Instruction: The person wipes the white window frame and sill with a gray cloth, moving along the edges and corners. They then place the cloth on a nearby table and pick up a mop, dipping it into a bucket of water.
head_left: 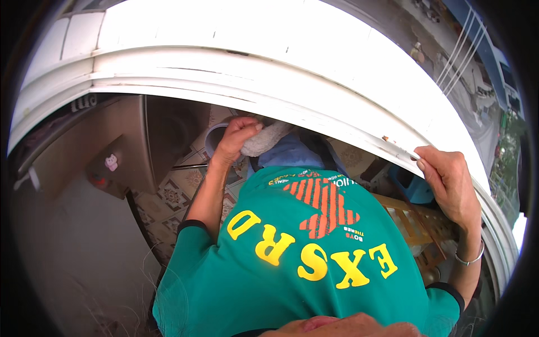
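Note:
My left hand (pixel 234 139) is closed around a bunched, light grey cloth (pixel 266 139), just below the near edge of a white window sill (pixel 185 76). Part of the cloth hangs in front of my blue trousers. On the right, my right hand (pixel 453 182) is closed with its curled fingertips gripping the sill's near edge. A bracelet circles that wrist. Small brown-orange crumbs (pixel 386 139) lie on the sill left of these fingers. Dark marks run along the grooves of the sill.
Left stands a brown-grey cabinet or appliance (pixel 126 151) with small stickers. Below are patterned floor tiles (pixel 182 191) and a white round rim (pixel 215 137). To the right are a blue container (pixel 412 188) and a wooden slatted piece (pixel 401 216). Beyond the sill, outdoor ground and greenery show.

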`<state>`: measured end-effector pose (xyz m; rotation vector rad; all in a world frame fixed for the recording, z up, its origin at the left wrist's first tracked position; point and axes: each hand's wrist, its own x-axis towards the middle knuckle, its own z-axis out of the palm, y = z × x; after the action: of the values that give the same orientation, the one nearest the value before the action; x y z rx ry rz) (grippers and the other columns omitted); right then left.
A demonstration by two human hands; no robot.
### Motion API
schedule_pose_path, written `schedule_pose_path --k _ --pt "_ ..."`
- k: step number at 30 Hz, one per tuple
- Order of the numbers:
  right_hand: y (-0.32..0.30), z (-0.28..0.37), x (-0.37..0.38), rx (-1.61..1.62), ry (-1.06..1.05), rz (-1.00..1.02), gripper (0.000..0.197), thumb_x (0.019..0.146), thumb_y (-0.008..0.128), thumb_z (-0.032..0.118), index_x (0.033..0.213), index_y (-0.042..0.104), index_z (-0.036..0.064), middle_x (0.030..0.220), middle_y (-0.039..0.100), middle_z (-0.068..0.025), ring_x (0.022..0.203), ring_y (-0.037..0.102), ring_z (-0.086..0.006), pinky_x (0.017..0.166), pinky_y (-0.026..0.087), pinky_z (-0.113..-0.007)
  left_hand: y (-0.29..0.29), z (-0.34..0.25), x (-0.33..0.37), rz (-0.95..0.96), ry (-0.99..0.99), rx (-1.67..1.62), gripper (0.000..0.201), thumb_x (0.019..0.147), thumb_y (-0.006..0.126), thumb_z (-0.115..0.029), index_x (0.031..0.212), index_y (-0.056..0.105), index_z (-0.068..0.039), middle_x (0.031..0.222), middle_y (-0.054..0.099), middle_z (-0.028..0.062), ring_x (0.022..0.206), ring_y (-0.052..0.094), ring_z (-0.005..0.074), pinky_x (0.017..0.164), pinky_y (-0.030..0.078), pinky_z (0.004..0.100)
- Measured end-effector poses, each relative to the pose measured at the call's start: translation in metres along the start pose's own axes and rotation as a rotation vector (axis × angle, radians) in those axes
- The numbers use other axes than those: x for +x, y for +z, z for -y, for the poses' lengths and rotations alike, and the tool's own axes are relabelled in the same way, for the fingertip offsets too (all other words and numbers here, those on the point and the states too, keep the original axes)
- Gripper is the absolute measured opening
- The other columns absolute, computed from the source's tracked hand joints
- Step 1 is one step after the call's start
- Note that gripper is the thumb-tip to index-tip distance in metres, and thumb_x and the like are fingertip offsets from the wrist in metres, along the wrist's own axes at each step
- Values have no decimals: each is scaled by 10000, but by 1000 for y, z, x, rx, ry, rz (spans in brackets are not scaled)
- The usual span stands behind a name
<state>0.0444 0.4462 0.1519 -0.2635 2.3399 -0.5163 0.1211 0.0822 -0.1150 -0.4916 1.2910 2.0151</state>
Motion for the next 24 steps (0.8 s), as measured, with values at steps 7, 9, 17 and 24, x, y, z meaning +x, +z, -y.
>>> schedule_pose_path --k 7,9,17,24 --pt "1 47 54 -480 -470 7 454 854 576 -21 1294 584 93 597 507 -89 517 525 -230 506 388 -370 30 -3 -31 -30 94 -68 217 872 628 -182 755 624 1 679 518 -53 623 424 25 554 352 222" --pt "-6 64 62 -628 -543 37 462 841 586 -22 1291 593 85 597 484 -83 519 519 -219 499 384 -359 28 2 -39 -60 93 -110 216 886 627 -174 774 637 10 683 541 -44 617 458 30 555 376 221" --pt "0 62 60 -640 -750 -70 454 837 616 66 1285 587 -5 614 387 -30 519 438 -137 433 345 -295 8 9 -41 -158 102 -214 184 879 621 -131 730 619 -22 666 549 -48 610 477 21 547 382 218" --pt "8 117 88 -852 -870 -203 411 871 616 49 1275 594 -20 628 388 -9 543 435 -108 418 326 -257 7 1 -40 -300 105 -290 144 862 644 -127 748 638 -39 679 562 -62 612 491 19 549 382 212"
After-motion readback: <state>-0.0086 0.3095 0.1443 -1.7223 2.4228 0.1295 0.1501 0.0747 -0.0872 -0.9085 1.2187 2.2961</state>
